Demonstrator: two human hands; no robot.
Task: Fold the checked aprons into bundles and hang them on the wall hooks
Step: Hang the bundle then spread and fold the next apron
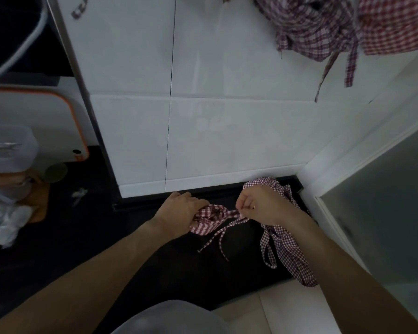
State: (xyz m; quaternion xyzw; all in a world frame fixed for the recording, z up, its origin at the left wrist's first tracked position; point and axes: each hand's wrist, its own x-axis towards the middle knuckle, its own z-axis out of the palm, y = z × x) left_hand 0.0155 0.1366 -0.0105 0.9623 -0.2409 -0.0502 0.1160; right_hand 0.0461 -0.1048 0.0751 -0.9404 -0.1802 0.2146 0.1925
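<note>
On the dark counter: we bundle an apron (206, 219) below 2 hung aprons (307, 27).
Left hand (179, 210): we curl our fingers around it so the folds stay.
Right hand (258, 204): we pinch its tie (233, 213), probably to knot it.

Occluded and cropped regions — head view

Hanging aprons (323, 27) at upper right are cut by the top edge; hooks not visible. Left hand (179, 210) fingertips are buried in the checked bundle (210, 220). Lower-left clutter (3, 220) — blurred, unidentifiable.
</note>
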